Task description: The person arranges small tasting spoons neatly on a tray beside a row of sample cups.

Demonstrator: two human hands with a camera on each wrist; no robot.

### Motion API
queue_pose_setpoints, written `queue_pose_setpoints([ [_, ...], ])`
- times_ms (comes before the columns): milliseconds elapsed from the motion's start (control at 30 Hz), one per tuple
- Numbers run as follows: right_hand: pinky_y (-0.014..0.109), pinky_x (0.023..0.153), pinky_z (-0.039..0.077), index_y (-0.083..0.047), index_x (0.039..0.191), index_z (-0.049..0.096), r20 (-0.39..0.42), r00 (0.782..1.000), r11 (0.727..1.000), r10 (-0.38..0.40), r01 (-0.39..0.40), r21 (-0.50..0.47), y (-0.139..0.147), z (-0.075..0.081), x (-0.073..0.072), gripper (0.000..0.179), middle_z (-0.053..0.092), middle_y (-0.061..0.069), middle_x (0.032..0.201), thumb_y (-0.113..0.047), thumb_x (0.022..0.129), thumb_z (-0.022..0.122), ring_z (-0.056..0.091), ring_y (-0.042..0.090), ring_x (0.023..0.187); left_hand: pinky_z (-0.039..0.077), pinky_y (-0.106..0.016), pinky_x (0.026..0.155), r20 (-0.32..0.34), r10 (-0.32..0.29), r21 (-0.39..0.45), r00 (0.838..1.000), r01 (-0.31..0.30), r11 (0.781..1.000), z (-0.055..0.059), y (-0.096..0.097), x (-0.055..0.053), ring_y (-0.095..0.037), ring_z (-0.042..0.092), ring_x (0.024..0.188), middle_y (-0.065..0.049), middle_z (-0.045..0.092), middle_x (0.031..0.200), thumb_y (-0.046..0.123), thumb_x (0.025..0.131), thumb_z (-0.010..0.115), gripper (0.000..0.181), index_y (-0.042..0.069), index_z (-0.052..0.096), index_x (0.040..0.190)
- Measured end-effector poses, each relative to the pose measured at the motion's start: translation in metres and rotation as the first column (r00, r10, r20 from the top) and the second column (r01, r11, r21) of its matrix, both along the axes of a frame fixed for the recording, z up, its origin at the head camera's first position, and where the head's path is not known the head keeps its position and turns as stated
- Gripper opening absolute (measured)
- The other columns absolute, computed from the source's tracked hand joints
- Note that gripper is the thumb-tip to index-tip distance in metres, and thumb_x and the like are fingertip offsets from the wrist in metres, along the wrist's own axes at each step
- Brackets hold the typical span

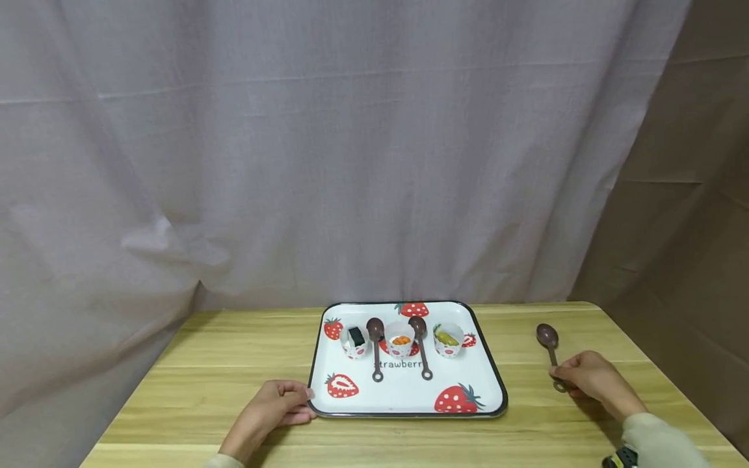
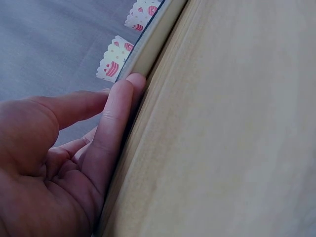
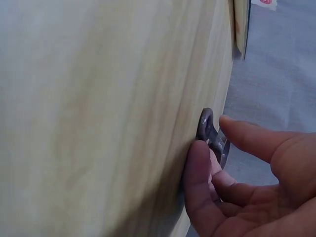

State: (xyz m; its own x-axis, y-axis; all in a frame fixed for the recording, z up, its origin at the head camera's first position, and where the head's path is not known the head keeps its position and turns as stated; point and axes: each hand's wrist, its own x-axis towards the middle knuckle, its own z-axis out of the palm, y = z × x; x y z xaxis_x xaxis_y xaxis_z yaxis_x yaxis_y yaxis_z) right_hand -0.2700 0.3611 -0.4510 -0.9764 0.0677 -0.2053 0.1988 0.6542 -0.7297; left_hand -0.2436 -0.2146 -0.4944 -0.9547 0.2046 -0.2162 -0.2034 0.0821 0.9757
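Note:
My left hand [image 1: 275,409] holds the near left corner of a white strawberry-print tray [image 1: 398,400], its thumb over the dark rim and the other fingers against the side. Off to the right, my right hand [image 1: 593,377] pinches a brown spoon [image 1: 547,335] by the handle, close to its ring end [image 3: 205,123]. That spoon's bowl points away from me. Three paper cups stand in the tray: one with a black-and-white piece [image 1: 355,337], one with orange bits [image 1: 401,340], one with a green-yellow piece [image 1: 447,338]. Two more brown spoons, left [image 1: 377,354] and right [image 1: 424,354], lie between them.
The wooden table [image 1: 234,351] runs back to a grey cloth [image 1: 374,162] hanging behind it. Darker cloth [image 1: 684,273] hangs along the right side. A watch [image 1: 621,457] sits at my right sleeve.

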Motion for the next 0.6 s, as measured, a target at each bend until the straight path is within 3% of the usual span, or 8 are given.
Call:
queue_pose_setpoints([
  [133, 0.026, 0.060, 0.059, -0.003, 0.078, 0.068, -0.016, 1.000, 0.996, 0.012, -0.010, 0.086, -0.0017, 0.0009, -0.0037, 0.026, 0.067, 0.001, 0.079, -0.014, 0.101, 0.066, 0.061, 0.016, 0.070, 0.066, -0.023, 0.074, 0.000, 0.008, -0.003, 1.000, -0.008, 1.000, 0.0000, -0.0001, 0.0002, -0.013, 0.075, 0.077, -0.010, 0.073, 0.087, 0.005, 0.102, 0.066, 0.026, -0.016, 0.063, 0.116],
  [300, 0.028, 0.059, 0.060, -0.001, 0.080, 0.069, -0.010, 1.000, 0.990, 0.008, -0.006, 0.142, -0.0001, 0.0015, -0.0063, 0.023, 0.068, -0.001, 0.073, -0.014, 0.100, 0.067, 0.063, 0.015, 0.067, 0.066, -0.023, 0.074, 0.002, 0.000, 0.006, 1.000, 0.000, 1.000, 0.0013, 0.0006, -0.0006, -0.013, 0.075, 0.078, -0.011, 0.074, 0.087, 0.006, 0.102, 0.066, 0.027, -0.017, 0.063, 0.116],
  [433, 0.028, 0.057, 0.058, -0.001, 0.081, 0.071, -0.009, 1.000, 0.991, 0.025, -0.024, 0.129, 0.0008, 0.0004, -0.0056, 0.025, 0.067, -0.002, 0.070, -0.015, 0.101, 0.067, 0.062, 0.014, 0.063, 0.066, -0.023, 0.073, 0.002, -0.004, 0.007, 1.000, 0.004, 1.000, 0.0018, 0.0011, -0.0005, -0.014, 0.075, 0.077, -0.011, 0.075, 0.085, 0.006, 0.103, 0.066, 0.027, -0.017, 0.062, 0.116],
  [600, 0.023, 0.051, 0.047, -0.004, 0.075, 0.066, 0.014, 0.999, 0.997, 0.052, -0.052, 0.049, 0.0002, -0.0014, -0.0033, 0.032, 0.060, -0.002, 0.065, -0.017, 0.105, 0.064, 0.051, 0.010, 0.056, 0.066, -0.023, 0.072, 0.005, 0.002, -0.001, 1.000, -0.002, 1.000, 0.0015, -0.0001, 0.0003, -0.014, 0.075, 0.076, -0.011, 0.074, 0.084, 0.006, 0.103, 0.066, 0.026, -0.016, 0.063, 0.116],
])
